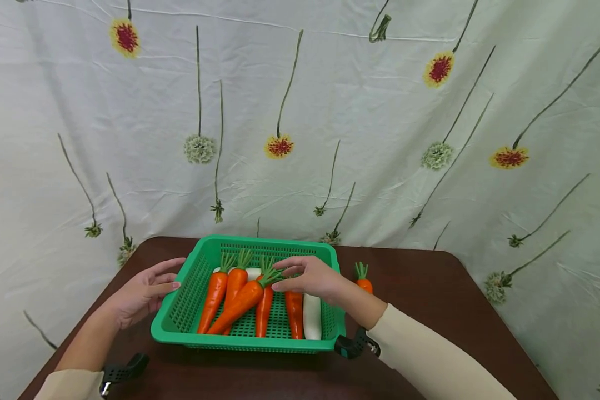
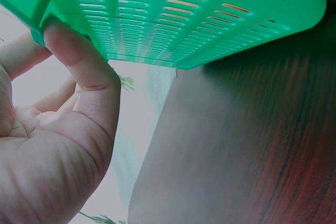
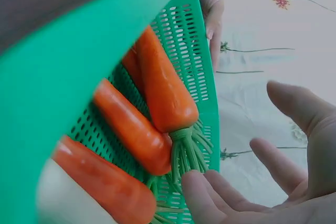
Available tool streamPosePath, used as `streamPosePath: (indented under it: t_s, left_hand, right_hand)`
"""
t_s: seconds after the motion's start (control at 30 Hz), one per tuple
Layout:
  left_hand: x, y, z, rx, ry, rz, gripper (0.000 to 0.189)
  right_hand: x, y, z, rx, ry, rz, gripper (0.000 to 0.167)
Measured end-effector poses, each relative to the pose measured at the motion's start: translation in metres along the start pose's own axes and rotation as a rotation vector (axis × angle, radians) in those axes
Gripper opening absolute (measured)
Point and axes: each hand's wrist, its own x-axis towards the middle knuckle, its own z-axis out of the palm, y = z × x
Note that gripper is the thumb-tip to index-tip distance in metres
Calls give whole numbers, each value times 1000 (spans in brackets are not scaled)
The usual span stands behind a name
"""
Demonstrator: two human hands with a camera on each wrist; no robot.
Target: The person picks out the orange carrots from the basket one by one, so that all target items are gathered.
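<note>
A green plastic basket [image 1: 245,343] with slotted walls sits on the table. Several orange carrots [image 1: 240,305] with green tops lie inside, one slanting across others. Beside them, a white radish [image 1: 312,316] lies along the right side, and another white piece shows partly behind the carrots. My left hand [image 1: 140,291] holds the basket's left rim, its bent thumb tip right at the lip in the left wrist view. Over the carrot tops hovers my right hand [image 1: 312,278], fingers spread apart with nothing between them. In the right wrist view its lower fingertips overlap the green tops [image 3: 184,150].
Another carrot [image 1: 364,285] stands out just beyond the basket's right side, partly hidden by the right forearm. The dark brown table [image 1: 410,294] reaches back to a pale cloth [image 1: 260,183] printed with flowers. Both wrists wear black straps.
</note>
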Motion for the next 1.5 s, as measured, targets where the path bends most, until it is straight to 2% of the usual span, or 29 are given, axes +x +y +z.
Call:
streamPosePath:
  t_s: [0.13, 0.3, 0.7, 1.03, 1.33, 1.5]
  left_hand:
    - [-1, 0, -1, -7, 1, -4, 52]
    - [-1, 0, -1, -5, -1, 0, 53]
    - [0, 0, 0, -4, -11, 4, 53]
    - [0, -1, -1, -7, -6, -6, 55]
    - [0, -1, -2, -7, 1, -14, 54]
    - [0, -1, -2, -10, -9, -12, 53]
  right_hand:
    - [10, -3, 3, -68, -42, 19, 50]
    - [20, -7, 8, -97, -91, 41, 50]
    - [35, -11, 22, -74, -151, 129, 48]
    - [47, -10, 28, -17, -140, 191, 48]
    - [53, -9, 32, 4, -211, 231, 58]
    - [57, -9, 34, -5, -222, 238, 61]
